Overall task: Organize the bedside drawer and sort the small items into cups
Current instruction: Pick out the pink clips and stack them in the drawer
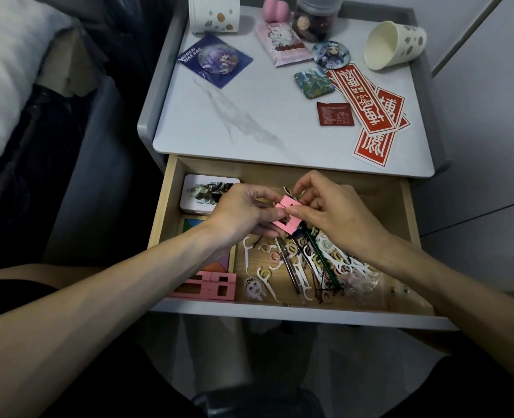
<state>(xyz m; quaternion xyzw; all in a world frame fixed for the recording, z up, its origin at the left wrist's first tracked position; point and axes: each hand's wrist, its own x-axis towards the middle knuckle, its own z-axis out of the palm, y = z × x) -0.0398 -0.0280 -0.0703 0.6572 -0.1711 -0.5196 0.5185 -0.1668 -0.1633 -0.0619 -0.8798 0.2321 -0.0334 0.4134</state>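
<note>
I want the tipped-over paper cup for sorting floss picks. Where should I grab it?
Probably take the paper cup by its side wall, from above: it lies on its side, mouth facing left, leaving the curved wall exposed on top.

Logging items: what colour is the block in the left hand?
The block is pink; head view.

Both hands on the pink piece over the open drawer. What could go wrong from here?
1. The left hand and right hand pinch the pink piece right above the tangled floss picks. Something dark seems caught on it, so a tug may drag clutter along or drop the piece into the pile.
2. The paper cup on the tabletop lies on its side. Small items put in now would likely slide out.
</note>
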